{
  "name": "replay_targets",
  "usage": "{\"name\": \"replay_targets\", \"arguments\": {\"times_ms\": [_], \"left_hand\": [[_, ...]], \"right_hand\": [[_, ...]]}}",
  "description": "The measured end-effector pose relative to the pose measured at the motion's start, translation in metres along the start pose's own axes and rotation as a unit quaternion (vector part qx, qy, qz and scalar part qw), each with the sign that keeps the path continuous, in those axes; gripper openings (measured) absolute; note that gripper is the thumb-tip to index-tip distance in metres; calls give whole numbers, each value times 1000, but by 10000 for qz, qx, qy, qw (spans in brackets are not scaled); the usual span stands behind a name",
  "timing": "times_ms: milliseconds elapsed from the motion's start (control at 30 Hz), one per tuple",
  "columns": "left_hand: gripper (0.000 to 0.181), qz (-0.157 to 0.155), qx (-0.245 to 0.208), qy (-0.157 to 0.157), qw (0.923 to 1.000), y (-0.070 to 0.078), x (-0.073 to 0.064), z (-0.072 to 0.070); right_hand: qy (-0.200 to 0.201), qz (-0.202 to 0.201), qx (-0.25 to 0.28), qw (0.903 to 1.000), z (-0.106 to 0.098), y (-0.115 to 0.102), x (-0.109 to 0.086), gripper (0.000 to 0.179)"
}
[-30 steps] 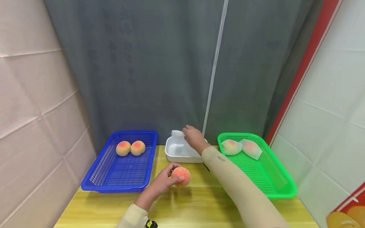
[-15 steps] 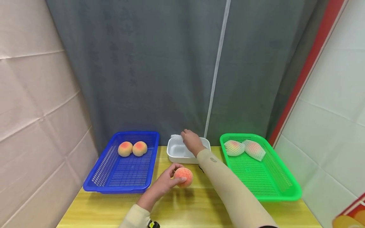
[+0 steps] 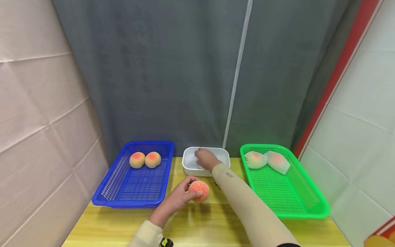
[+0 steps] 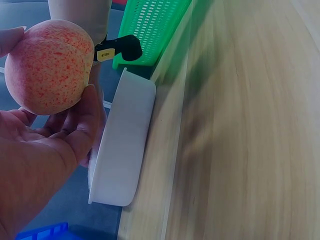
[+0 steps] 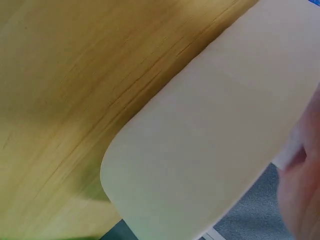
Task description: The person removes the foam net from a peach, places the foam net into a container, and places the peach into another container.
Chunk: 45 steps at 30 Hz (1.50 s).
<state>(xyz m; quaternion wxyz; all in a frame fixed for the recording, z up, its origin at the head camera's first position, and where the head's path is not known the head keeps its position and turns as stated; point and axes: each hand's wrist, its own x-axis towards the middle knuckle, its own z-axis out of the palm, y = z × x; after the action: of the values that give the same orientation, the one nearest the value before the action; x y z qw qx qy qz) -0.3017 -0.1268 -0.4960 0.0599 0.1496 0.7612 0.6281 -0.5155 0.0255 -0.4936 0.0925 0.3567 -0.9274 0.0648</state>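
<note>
My left hand (image 3: 179, 197) holds a reddish peach (image 3: 199, 191) above the table, in front of the white tray (image 3: 197, 172). Seen from the left wrist, thumb and fingers grip the peach (image 4: 50, 70) from both sides. My right hand (image 3: 207, 159) reaches down into the tray, fingers curled. A bit of white foam net (image 5: 289, 152) shows against the right hand (image 5: 302, 195) in the right wrist view; in the head view it hardly stands out from the white tray, and the fingertips are partly hidden.
At left, a blue basket (image 3: 139, 188) holds two bare peaches (image 3: 145, 160). A green basket (image 3: 277, 195) at right contains two peaches in foam nets (image 3: 266, 161). Behind the wooden table (image 3: 197, 226) hangs a grey curtain (image 3: 154, 75).
My right hand has come down from above the tray's back rim into the tray, taking the foam net along. The left hand keeps its grip on the peach, nearly still.
</note>
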Motion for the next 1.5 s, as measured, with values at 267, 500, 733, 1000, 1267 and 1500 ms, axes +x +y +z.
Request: {"name": "replay_targets", "arguments": {"times_ms": [267,500,733,1000,1267,1500], "left_hand": [[45,10,9,40,10000,0,0,-2],[45,27,-20,47,10000,2,-2,-2],[46,8,-53,-4,10000,3,-1,1],[44,36,33,2,10000,5,-4,-1],[45,-51,93,-14,9999,8,-6,-1],[46,-36,53,5,10000,10,-6,-1]], "right_hand": [[-365,-150,604,9974,4,0,0,36],[-1040,355,1147,9873,4,4,0,16],[-993,462,1336,9850,3,7,-3,20],[-206,-57,1357,9905,-13,3,-8,21],[95,146,1343,9908,-38,-2,-24,22],[199,337,1698,9847,-68,-10,-51,19]]}}
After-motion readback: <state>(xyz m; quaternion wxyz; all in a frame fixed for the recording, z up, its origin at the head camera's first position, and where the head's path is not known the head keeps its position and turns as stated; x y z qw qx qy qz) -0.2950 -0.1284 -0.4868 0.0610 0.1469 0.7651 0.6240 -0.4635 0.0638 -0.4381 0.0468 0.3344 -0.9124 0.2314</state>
